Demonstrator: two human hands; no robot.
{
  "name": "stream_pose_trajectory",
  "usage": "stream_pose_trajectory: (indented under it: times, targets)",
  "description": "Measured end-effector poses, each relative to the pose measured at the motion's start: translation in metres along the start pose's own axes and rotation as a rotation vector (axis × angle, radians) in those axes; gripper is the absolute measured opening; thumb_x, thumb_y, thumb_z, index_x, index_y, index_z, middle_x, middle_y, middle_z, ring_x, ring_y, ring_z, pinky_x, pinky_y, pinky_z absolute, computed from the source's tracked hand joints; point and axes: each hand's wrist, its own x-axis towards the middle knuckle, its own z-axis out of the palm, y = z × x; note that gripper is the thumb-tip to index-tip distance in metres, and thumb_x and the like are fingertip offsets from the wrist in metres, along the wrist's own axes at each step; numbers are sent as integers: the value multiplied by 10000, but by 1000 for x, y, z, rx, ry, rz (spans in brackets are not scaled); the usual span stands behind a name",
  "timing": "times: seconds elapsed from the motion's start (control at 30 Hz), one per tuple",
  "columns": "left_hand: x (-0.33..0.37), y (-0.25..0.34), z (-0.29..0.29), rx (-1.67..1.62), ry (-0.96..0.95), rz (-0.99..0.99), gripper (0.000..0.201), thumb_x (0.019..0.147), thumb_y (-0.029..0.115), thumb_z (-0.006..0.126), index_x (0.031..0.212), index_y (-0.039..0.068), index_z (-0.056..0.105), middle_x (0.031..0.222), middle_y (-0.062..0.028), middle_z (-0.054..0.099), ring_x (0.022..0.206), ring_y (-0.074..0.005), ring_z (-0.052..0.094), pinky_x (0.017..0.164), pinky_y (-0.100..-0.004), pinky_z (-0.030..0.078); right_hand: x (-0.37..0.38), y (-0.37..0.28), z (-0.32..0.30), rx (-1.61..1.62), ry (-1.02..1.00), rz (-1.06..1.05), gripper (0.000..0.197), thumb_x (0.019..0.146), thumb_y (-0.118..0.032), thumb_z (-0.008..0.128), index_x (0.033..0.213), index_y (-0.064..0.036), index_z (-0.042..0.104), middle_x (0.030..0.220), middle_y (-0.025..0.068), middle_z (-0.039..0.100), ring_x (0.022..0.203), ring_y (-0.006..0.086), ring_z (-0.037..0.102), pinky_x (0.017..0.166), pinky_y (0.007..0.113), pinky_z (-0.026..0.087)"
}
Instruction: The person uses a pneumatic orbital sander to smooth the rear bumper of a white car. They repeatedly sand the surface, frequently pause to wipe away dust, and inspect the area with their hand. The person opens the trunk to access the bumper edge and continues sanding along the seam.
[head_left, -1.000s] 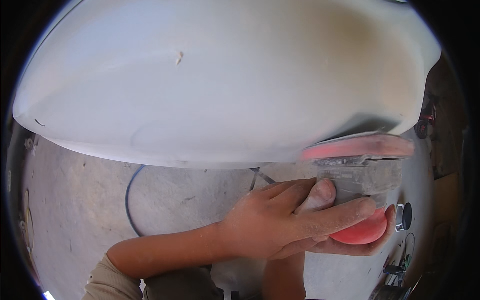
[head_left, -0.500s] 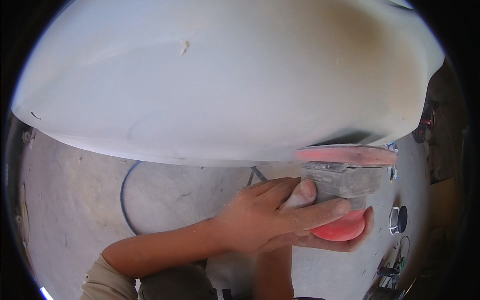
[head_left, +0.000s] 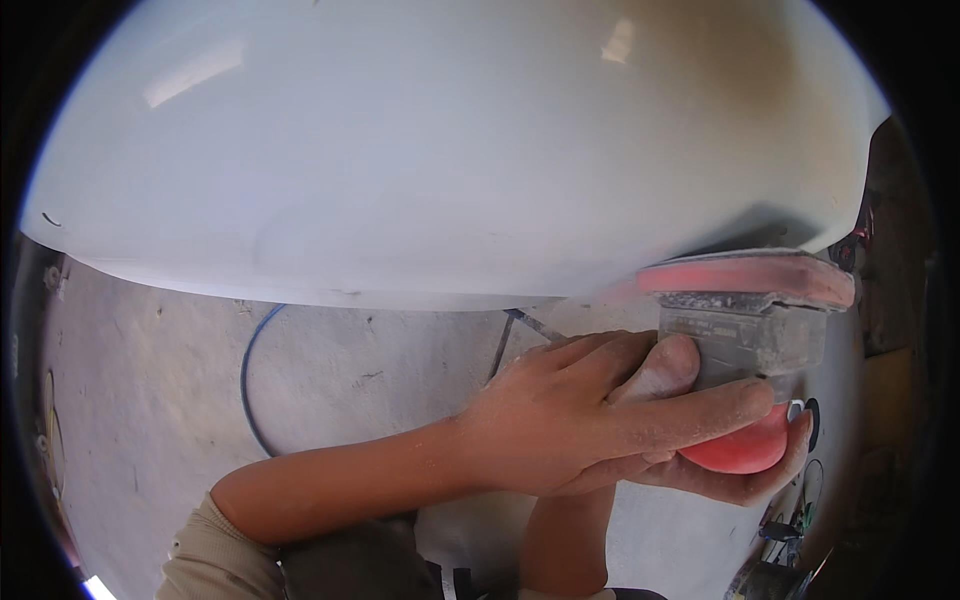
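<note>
An orbital sander (head_left: 745, 335) with a red pad edge, a grey dust-covered body and a red rounded end is held at the right. Its pad lies against the lower right edge of a large white curved panel (head_left: 420, 170). My left hand (head_left: 560, 415) reaches across from the left, closed on the sander's grey body and red end. Partly hidden beneath it, my right hand (head_left: 755, 487) cups the red end, its fingers curled round from below. Whitish dust coats the fingers of both hands.
A brownish patch shades the panel's upper right. Below lie a concrete floor (head_left: 160, 370), a dark blue hose (head_left: 245, 380) and a dark metal stand leg (head_left: 503, 345). Cables and tools (head_left: 785, 535) sit at the lower right, near a brown board (head_left: 890, 370).
Both hands and the sander have shifted right and slightly up along the panel's lower edge. Bright reflections now show on the panel, whose lower edge sits a little higher in view.
</note>
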Motion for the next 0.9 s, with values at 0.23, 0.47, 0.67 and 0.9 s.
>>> stream_pose_trajectory:
  times: [0.23,0.47,0.67,0.9]
  targets:
    - [1,-6,15,61,113,-6,684,866,222,754,1507,366,567,999,-128,686,831,-311,696,722,-359,599,7,6,2,-16,18,5,688,950,-341,732,1408,9,356,1310,206,466,1210,368,560,1015,466,517]
    - [9,-4,26,4,98,-3,642,912,280,727,1521,371,548,922,-128,645,792,-317,673,708,-386,587,28,7,11,-55,55,32,672,963,-347,719,1404,7,355,1310,200,461,1214,367,554,1024,469,511]
    - [18,-1,28,137,-87,-41,630,960,335,696,1558,360,502,986,-166,663,799,-335,675,746,-403,593,40,7,16,-157,59,66,668,967,-340,714,1398,14,346,1337,180,419,1246,356,522,1020,477,505]
    - [27,-2,37,146,-27,17,602,973,257,684,1555,269,527,931,-152,653,772,-339,668,715,-412,576,39,23,6,-197,-37,-97,532,1018,-107,594,1509,-64,395,1366,184,406,1320,359,465,980,494,523]
